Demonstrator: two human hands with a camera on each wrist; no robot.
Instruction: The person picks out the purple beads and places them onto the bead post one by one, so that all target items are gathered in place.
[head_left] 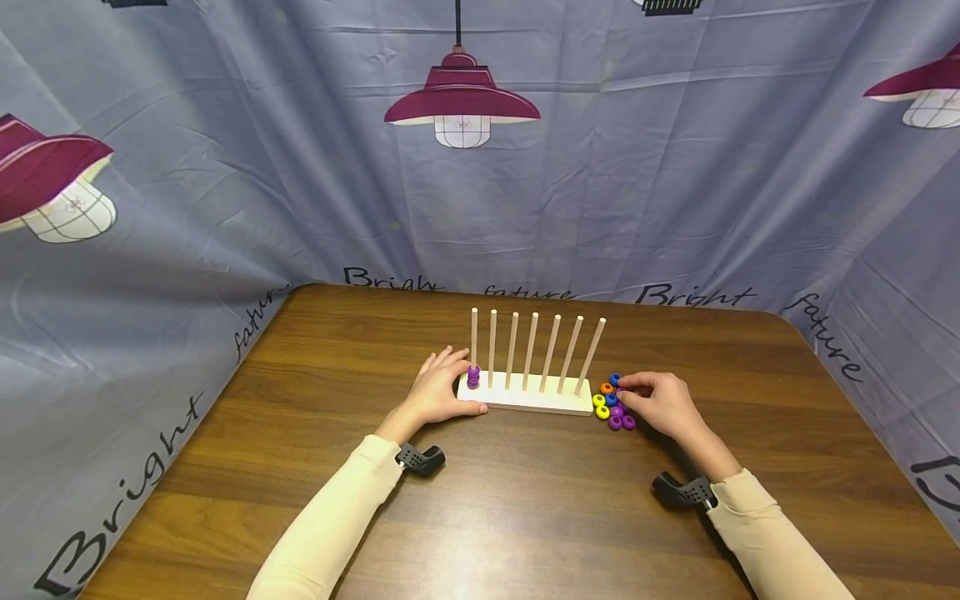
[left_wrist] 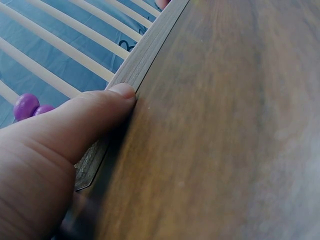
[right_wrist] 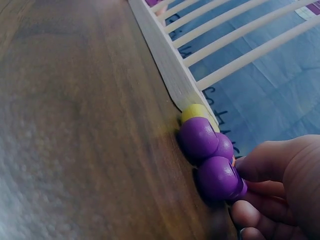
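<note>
A pale wooden peg rack (head_left: 528,402) with several upright rods stands mid-table. Purple beads (head_left: 473,377) are stacked on its leftmost rod. My left hand (head_left: 435,392) grips the rack's left end, its thumb (left_wrist: 107,102) along the front edge and the other fingers spread behind. Just past the right end lies a small cluster of loose beads: yellow beads (head_left: 602,412), blue beads (head_left: 611,400), an orange bead (head_left: 607,388) and purple beads (right_wrist: 218,177). At that cluster's right side my right hand (head_left: 663,404) pinches a purple bead (head_left: 620,391) between thumb and fingertips, mostly hidden by them.
The brown wooden table (head_left: 540,500) reaches out on all sides of the rack. Behind it hangs a grey-blue curtain (head_left: 600,208) printed with lamps and lettering. Dark wrist cameras (head_left: 422,459) are strapped over both cream sleeves.
</note>
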